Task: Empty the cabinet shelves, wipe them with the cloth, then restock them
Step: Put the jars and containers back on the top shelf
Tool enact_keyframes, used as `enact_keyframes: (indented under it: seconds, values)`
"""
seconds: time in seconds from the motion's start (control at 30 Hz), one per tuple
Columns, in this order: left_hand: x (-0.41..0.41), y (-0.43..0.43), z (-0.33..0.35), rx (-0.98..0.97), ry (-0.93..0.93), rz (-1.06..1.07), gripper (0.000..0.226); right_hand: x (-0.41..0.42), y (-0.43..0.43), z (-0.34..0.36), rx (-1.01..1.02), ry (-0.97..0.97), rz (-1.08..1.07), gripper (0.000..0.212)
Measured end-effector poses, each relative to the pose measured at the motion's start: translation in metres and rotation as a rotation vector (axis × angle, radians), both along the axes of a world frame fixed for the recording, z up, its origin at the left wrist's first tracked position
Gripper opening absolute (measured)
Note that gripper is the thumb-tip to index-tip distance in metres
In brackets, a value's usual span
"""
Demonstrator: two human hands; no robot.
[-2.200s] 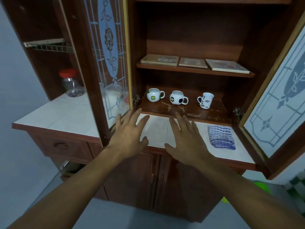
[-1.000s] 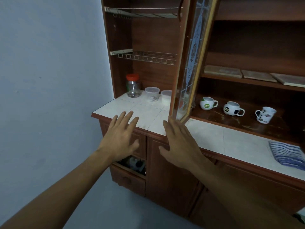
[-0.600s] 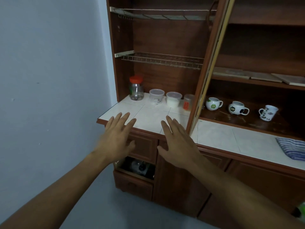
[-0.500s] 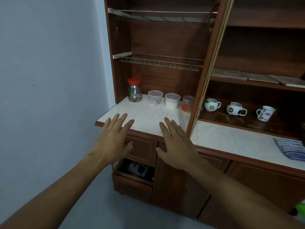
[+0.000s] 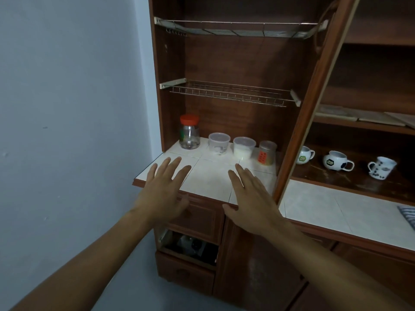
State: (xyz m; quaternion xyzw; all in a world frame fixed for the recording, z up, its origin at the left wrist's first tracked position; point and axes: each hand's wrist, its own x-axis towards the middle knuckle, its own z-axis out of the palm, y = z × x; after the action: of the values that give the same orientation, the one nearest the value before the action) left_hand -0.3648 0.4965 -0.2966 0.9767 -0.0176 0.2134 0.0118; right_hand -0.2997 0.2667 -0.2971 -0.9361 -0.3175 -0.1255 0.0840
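- Over the front edge of the tiled counter (image 5: pixel 211 176), my left hand (image 5: pixel 164 189) and right hand (image 5: pixel 251 196) are both spread flat, palms down, fingers straight and apart, holding nothing. Whether they touch the tiles I cannot tell.
- Both hands have kept this open pose over the last two seconds, side by side with a gap between them.
- What has changed is where I look. Two seconds ago the mugs were straight ahead; now my view has swung left to the left bay of the cabinet (image 5: pixel 224 63).
- The cabinet door (image 5: pixel 307 97) then showed its glass pane to the left of my hands. Now I see it edge-on, just right of my right hand.
- The striped cloth (image 5: pixel 407 215) lay whole beside my right hand. Now only a corner shows at the right edge of view, on the counter and well apart from both hands.
- The mugs (image 5: pixel 336 160) stand in the same row of three on the lower shelf (image 5: pixel 350 182), right of the door.
- Beyond my fingers, at the back of the counter, stand a red-lidded jar (image 5: pixel 189 132), two clear tubs (image 5: pixel 219 143) and a small orange-labelled container (image 5: pixel 266 152). The door hid that last one a second ago.
- Two wire racks (image 5: pixel 229 93) now show above them.
- Below my left hand a drawer (image 5: pixel 190 243) stands open.
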Motion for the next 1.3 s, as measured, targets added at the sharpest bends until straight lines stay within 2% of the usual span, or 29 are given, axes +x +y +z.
enact_keyframes:
  seconds: [0.4, 0.67, 1.3]
  values:
    - [0.074, 0.082, 0.001, -0.039, 0.005, -0.14, 0.074, 0.039, 0.083, 0.004, 0.072, 0.055, -0.073, 0.085]
    - [0.123, 0.106, -0.002, -0.013, -0.035, -0.245, 0.072, 0.073, 0.105, 0.003, 0.062, 0.097, -0.089, 0.088]
    - [0.269, 0.155, -0.012, -0.081, 0.026, -0.291, 0.077, 0.206, 0.15, -0.004, 0.029, 0.117, -0.169, 0.089]
